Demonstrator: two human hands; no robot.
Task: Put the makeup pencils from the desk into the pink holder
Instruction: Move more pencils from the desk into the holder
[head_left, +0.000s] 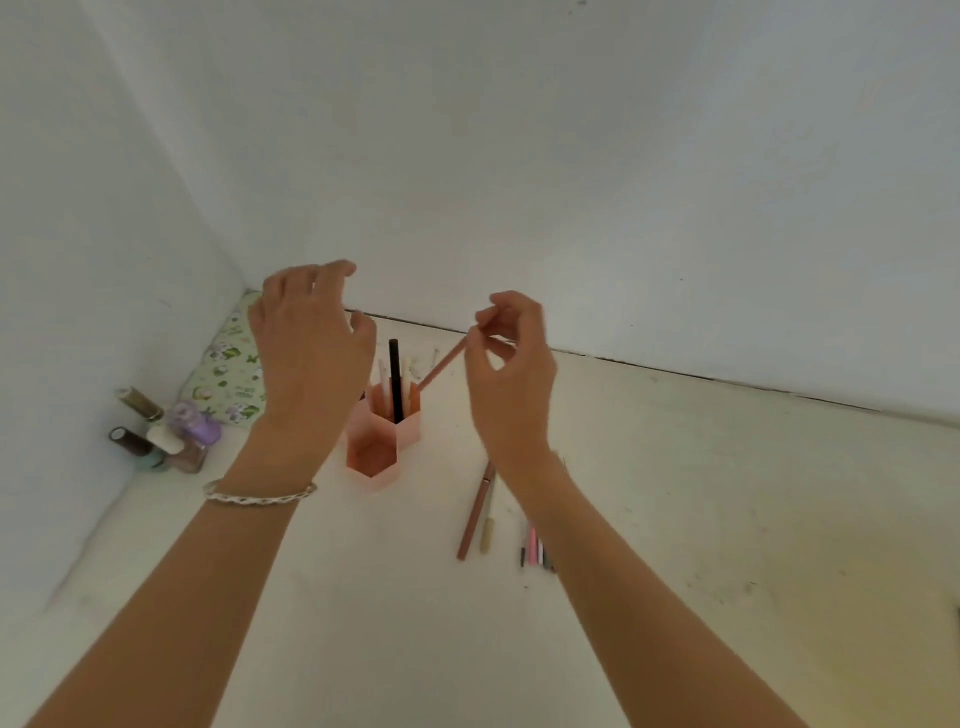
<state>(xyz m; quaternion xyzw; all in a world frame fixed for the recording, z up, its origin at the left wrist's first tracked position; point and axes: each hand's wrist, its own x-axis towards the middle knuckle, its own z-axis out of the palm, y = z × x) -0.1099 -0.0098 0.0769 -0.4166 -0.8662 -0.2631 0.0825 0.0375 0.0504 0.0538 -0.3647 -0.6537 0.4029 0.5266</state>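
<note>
Right hand (506, 358) pinched pink pencil (441, 368) at upper end, frame centre. Left hand (306, 343) hovered loose, fingers spread, grasping nothing, over pink holder (382, 441). Pencil's long axis ran diagonal: lower tip pointed down-left, at rear compartment's rim. Judgement: tilt nearer upright, steer tip clear of black pencil (395, 379), then release. More pencils (475, 512) lay on desk (675, 493), lower centre.

The pale desk (675, 493) bears a pink holder (382, 447), loose makeup pencils (475, 512), nail-polish bottles (166, 436) and a floral pouch (228, 371).
</note>
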